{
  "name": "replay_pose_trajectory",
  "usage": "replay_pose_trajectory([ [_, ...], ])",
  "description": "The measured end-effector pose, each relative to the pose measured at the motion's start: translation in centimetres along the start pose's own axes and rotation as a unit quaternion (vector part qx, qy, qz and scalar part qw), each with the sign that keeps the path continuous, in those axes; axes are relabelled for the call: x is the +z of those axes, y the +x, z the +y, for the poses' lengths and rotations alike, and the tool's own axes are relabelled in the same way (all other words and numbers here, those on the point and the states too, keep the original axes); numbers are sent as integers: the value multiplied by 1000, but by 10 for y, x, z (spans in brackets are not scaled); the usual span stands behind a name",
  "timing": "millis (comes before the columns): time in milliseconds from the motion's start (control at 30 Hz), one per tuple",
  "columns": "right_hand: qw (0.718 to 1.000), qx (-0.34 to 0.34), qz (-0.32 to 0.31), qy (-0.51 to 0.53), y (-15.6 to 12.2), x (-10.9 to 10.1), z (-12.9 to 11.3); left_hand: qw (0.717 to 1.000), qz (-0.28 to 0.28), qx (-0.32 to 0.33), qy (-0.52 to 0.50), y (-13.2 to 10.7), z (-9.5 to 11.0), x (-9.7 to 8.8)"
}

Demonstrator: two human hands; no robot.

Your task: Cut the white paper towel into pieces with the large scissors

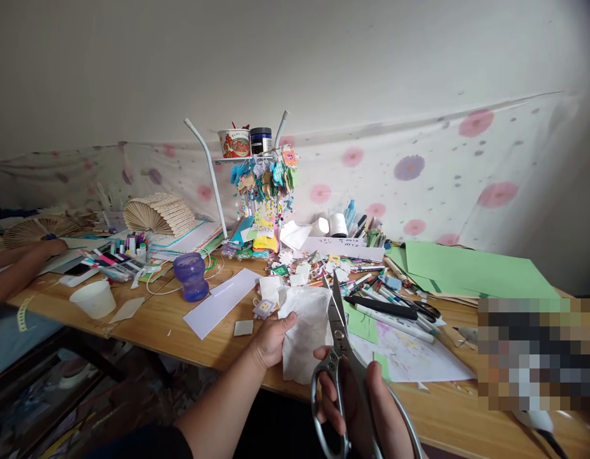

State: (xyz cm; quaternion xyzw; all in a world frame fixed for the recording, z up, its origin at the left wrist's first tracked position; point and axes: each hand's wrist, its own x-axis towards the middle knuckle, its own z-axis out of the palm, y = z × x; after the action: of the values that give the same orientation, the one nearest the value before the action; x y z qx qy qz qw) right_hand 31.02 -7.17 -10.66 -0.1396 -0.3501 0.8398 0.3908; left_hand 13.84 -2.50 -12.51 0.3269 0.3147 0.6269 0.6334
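Note:
My left hand (274, 340) grips a white paper towel (304, 328) by its left edge, thumb on top, over the table's front edge. In my right hand (378, 408) is a large pair of metal scissors (341, 344), fingers through the handle loops. The blades point away from me and stand slightly apart. They lie along the paper towel's right edge; whether they touch it I cannot tell. A small white square (243, 327) rests on the wood to the left of the towel.
Pens and paper scraps (299, 271) crowd the middle of the table (256, 357). To the left stand a purple cup (190, 277) and a white cup (92, 299). Green paper (481, 271) lies at right. Another person's arm (22, 262) rests at far left.

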Motion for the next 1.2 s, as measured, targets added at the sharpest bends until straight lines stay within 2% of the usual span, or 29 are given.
replay_pose_trajectory([
  [100,999,-18,22,-46,1,-3,1,1000,-8,-4,-8,1,-1,1],
  [200,989,-46,72,-123,4,-9,-3,1000,8,5,-12,3,-2,0],
  [267,966,-80,127,-209,6,-17,-14,999,37,13,-17,5,-2,0],
  [300,944,-96,161,-273,7,-24,-24,998,55,15,-19,7,-2,0],
  [333,908,-109,196,-354,9,-32,-35,997,75,17,-19,8,-2,-1],
  [367,852,-113,226,-458,10,-42,-48,995,95,20,-15,10,-3,-1],
  [433,696,-43,272,-664,12,-63,-72,992,123,21,-3,11,-3,-1],
  [467,614,-19,289,-734,13,-73,-82,991,131,20,4,12,-3,0],
  [500,546,-6,292,-785,14,-82,-90,991,134,18,9,12,-3,0],
  [533,492,3,283,-823,14,-90,-95,991,134,17,13,12,-3,0],
  [567,455,8,270,-849,14,-97,-98,991,134,15,17,11,-3,1],
  [600,432,11,254,-865,14,-103,-98,991,134,13,21,11,-3,1],
  [633,421,12,239,-875,13,-108,-97,991,132,12,24,10,-3,1],
  [833,424,-19,192,-885,12,-122,-93,993,112,6,44,7,-4,0],
  [867,429,-42,199,-880,12,-120,-93,993,103,8,55,6,-4,0],
  [900,445,-72,211,-867,12,-114,-92,993,94,10,71,5,-6,2],
  [967,521,-146,220,-812,12,-96,-86,990,57,5,126,2,-9,9],
  [1033,631,-201,176,-728,13,-73,-74,978,-5,1,209,0,-13,19],
  [1067,653,-225,149,-708,14,-63,-67,967,-38,10,251,-1,-15,25],
  [1133,642,-266,120,-709,16,-49,-52,943,-68,41,323,-4,-16,35],
  [1200,622,-284,142,-716,17,-47,-41,928,-74,49,363,-8,-14,42],
])
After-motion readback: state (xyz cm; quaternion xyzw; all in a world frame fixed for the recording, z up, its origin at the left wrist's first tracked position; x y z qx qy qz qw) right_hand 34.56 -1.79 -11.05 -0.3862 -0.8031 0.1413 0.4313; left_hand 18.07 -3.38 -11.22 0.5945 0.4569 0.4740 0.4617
